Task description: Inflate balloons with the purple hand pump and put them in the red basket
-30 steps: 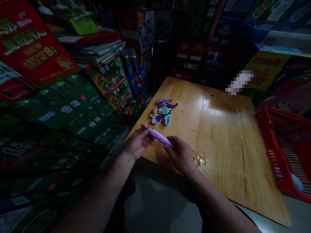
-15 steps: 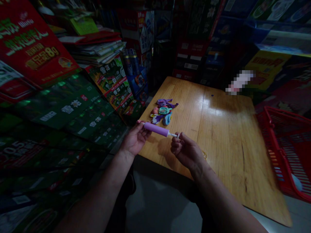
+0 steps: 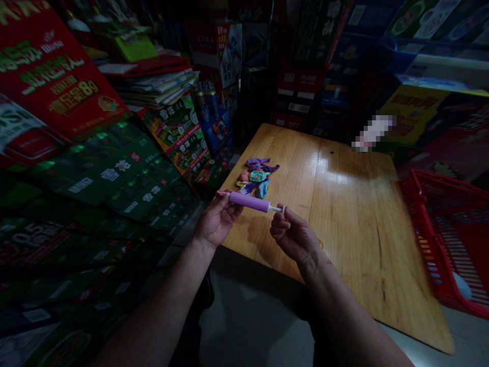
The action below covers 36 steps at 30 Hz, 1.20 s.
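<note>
A purple hand pump [image 3: 250, 202] lies level between my hands above the near left corner of the wooden table [image 3: 344, 204]. My left hand [image 3: 216, 221] is closed round its left end, where a small pink balloon neck shows at the tip. My right hand [image 3: 290, 233] pinches the white plunger handle, which is drawn out a little from the purple barrel. Behind the pump, a small heap of flat, coloured balloons [image 3: 256, 176] rests on the table.
Stacked printed cartons [image 3: 103, 168] fill the left side and the back. A red plastic basket [image 3: 451, 239] stands at the table's right edge. Rubber bands on the table are mostly hidden behind my right hand.
The pump rose from a slant to level. My right hand moved from the barrel to the plunger handle and drew it out, covering the rubber bands.
</note>
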Each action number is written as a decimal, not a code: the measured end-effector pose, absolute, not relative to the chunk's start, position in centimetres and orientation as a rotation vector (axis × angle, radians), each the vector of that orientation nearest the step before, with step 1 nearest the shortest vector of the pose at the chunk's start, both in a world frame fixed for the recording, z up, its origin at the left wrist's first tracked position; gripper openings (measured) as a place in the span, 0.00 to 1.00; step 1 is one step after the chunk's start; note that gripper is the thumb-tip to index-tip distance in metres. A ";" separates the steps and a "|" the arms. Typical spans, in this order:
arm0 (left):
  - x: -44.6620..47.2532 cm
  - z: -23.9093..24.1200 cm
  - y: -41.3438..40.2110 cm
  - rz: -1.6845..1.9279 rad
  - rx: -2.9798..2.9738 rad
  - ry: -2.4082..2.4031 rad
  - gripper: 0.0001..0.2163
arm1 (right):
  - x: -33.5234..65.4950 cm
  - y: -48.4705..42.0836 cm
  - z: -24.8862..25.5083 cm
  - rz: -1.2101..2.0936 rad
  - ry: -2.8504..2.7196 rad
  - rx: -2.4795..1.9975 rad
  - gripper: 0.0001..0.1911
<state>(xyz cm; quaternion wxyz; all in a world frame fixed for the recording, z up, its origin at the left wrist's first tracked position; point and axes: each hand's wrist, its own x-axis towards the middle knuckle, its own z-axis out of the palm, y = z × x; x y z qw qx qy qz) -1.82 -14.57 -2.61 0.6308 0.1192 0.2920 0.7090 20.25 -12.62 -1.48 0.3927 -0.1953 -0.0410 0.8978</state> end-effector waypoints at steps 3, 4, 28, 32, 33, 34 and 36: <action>-2.8 -1.9 -14.3 1.673 0.285 0.698 0.09 | 22.0 -12.5 -0.8 2.176 -0.119 -0.523 0.04; -2.9 -1.8 -14.4 1.679 0.288 0.714 0.09 | 22.4 -12.6 -0.8 2.145 -0.134 -0.538 0.04; -1.4 -1.8 -15.9 1.637 0.339 0.737 0.10 | 21.8 -12.2 -2.0 2.149 -0.230 -0.496 0.05; -0.2 -1.9 -16.5 1.529 0.322 0.728 0.12 | 20.2 -13.0 -2.6 2.253 -0.195 -0.535 0.06; 0.0 -2.0 -16.4 1.536 0.312 0.729 0.12 | 19.8 -13.1 -2.7 2.271 -0.173 -0.523 0.06; 0.0 -2.1 -16.3 1.549 0.306 0.728 0.13 | 19.6 -13.3 -2.8 2.281 -0.155 -0.507 0.07; -0.3 -2.3 -15.9 1.562 0.306 0.726 0.12 | 19.3 -13.5 -2.9 2.287 -0.123 -0.475 0.07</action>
